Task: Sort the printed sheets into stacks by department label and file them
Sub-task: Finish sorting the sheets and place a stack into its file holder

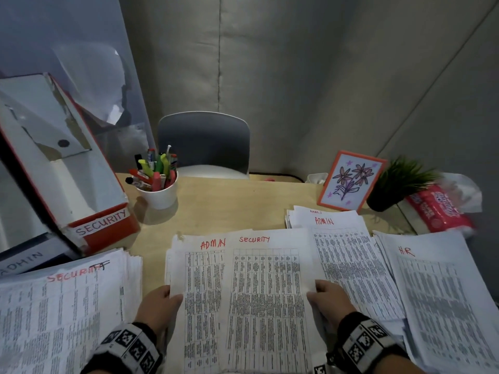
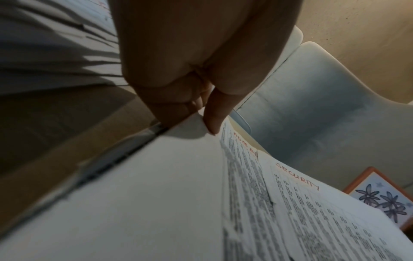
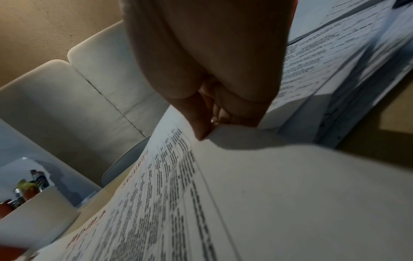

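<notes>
Left hand point(image 1: 159, 300) pinches left edge of centre stack point(image 1: 205, 306), ADMIN sheet showing. Right hand point(image 1: 328, 299) pinches right edge of SECURITY sheet point(image 1: 266, 292) on top. SECURITY pile point(image 1: 62, 306) near left, ADMIN pile point(image 1: 348, 255) overlapped at right, HR pile point(image 1: 437, 292) beyond. Bare tabletop point(image 1: 229, 209) ahead, toward pen cup point(image 1: 159, 195) and SECURITY box point(image 1: 102, 225).

White sheets point(image 1: 266, 298) under my hands, black print in grids, red labels. Red-and-white box point(image 1: 81, 184), white cup point(image 1: 159, 197), orange-framed purple flower drawing point(image 1: 351, 180), green plant point(image 1: 399, 176).
</notes>
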Available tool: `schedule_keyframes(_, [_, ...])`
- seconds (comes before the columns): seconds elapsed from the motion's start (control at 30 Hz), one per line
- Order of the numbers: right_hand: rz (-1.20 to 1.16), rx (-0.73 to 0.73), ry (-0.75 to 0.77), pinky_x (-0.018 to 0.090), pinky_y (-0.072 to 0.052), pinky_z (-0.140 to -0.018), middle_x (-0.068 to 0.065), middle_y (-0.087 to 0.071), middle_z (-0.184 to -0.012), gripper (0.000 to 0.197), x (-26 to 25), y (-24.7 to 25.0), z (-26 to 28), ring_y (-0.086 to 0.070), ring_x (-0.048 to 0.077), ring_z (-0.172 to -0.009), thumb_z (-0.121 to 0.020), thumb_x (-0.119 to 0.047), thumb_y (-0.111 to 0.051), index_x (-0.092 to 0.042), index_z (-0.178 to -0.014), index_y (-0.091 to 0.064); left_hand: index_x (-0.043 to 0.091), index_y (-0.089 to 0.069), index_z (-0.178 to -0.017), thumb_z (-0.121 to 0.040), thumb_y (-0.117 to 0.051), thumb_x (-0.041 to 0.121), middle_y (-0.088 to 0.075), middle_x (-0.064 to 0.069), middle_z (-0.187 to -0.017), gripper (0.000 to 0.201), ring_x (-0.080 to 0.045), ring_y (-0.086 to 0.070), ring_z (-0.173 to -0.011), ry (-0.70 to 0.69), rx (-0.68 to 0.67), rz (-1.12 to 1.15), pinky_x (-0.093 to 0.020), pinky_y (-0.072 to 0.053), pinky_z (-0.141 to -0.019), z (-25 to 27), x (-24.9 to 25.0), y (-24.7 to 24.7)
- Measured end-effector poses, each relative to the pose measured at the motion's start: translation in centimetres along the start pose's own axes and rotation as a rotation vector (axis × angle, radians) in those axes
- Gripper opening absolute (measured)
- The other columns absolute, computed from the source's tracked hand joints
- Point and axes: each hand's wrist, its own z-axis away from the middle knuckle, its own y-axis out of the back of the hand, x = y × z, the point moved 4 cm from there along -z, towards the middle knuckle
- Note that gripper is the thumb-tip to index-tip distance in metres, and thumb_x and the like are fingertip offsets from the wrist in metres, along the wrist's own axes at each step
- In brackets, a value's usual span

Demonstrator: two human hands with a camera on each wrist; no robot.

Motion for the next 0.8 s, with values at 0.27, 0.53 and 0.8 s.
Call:
schedule_keyframes(0.27, [-0.272, -0.064, -0.02, 0.019, -0.054, -0.062, 0.014, -0.071, -0.083, 0.027, -0.1, -0.5, 0.4, -0.066, 0.022, -0.077, -0.086, 0.016, -0.048, -0.002, -0.089, -0.067, 0.025, -0.032, -0.136, -0.093, -0.053, 0.006, -0.056, -0.009, -0.126, 0.051, -0.022, -0.058, -0.097, -0.09, 0.102, 0.32, -0.033, -0.041, -0.088, 1.7, 1.1, -0.1])
schedule_keyframes(0.53, [-0.341, -0.377, -0.008, 0.048, -0.053, -0.085, 0.027, -0.069, -0.097, 0.036, -1.9, -5.1, 1.1, -0.065, 0.038, -0.091, -0.088, 0.019, -0.04, 0.002, -0.106, -0.064, 0.017, -0.064, -0.095, -0.07, -0.084, 0.027, -0.068, 0.001, -0.099, 0.034, -0.025, -0.063, -0.102, -0.016, -0.269, 0.44, -0.043, -0.046, -0.099, 3.7, 1.7, -1.1])
schedule_keyframes(0.8, [-0.043, -0.16, 0.188, 0.025, -0.053, -0.068, -0.002, -0.072, -0.082, 0.025, -2.7, -5.6, 1.1, -0.066, 0.017, -0.084, -0.078, 0.008, -0.06, -0.014, -0.083, -0.069, 0.003, -0.075, -0.087, -0.076, -0.071, -0.005, -0.075, -0.011, -0.088, 0.013, -0.029, -0.07, -0.09, 0.005, -0.25, 0.375, -0.038, -0.057, -0.08, 2.9, 0.1, -0.1])
